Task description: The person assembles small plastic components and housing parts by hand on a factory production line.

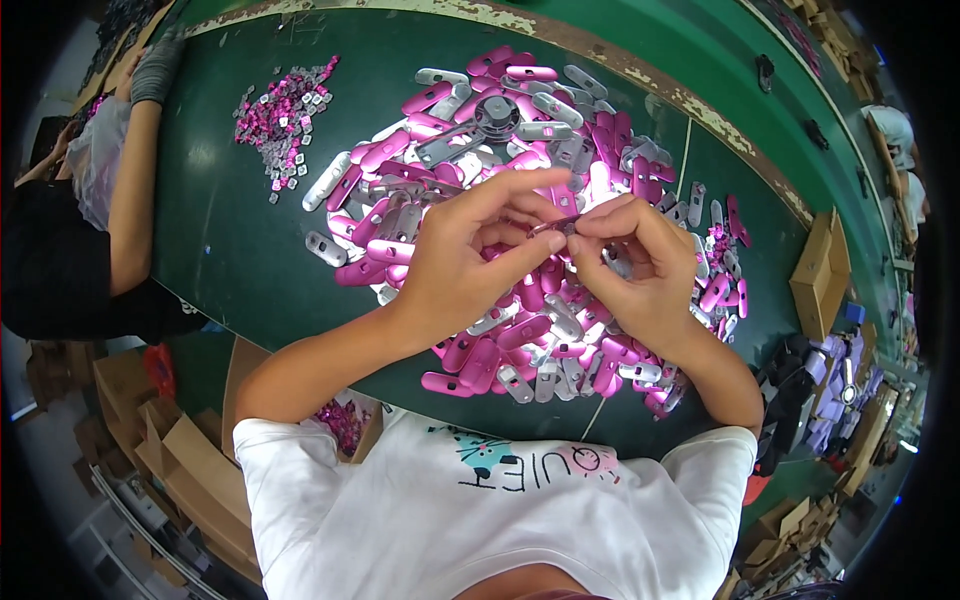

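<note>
My left hand (465, 255) is closed in a pinch on an oblong plastic cover (543, 228), seen nearly edge-on and dark pinkish. Against the cover's right end, the thumb and fingertips of my right hand (645, 262) are pressed together around a small dark piece (569, 226); its exact kind is too small to tell. Both hands meet above a large heap of pink and silver oblong covers (480, 365), many with a cut-out hole. A grey lamp or fan-like device (496, 118) with a flat arm lies among the covers behind my hands.
A pile of small pink and silver square pieces (290, 115) lies at the far left of the green table (225, 230). A co-worker's arm with a grey glove (158, 68) rests at the left edge. Cardboard boxes (822, 270) stand right and lower left.
</note>
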Available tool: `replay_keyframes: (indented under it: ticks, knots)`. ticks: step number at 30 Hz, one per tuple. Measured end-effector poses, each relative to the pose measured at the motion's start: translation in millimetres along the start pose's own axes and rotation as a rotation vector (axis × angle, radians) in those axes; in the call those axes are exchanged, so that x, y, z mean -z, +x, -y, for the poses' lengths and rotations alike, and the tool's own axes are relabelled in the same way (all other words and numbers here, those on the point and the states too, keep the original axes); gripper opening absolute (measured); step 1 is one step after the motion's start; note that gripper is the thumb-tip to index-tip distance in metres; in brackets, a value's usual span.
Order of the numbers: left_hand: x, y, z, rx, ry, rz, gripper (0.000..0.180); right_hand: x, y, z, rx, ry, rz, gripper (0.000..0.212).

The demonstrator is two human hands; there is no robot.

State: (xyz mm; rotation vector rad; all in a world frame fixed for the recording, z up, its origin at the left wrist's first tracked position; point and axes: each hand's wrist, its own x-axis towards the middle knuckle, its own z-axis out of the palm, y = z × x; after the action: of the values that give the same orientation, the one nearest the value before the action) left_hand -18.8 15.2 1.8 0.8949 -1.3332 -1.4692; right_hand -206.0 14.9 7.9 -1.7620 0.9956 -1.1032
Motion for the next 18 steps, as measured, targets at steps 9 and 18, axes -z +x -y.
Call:
replay_keyframes:
  ticks: [9,18]
  knots:
    - [2.5,-0.5,6.1,-0.032,-0.112,0.042,0.021,-0.6,0.7,2.8,0.082,-0.063,-0.045,0.014]
    - [2.1,-3.4,11.5,0.030,-0.408,0.143,0.019,1.2,9.0,3.8,-0.176,0.470,0.055,0.015]
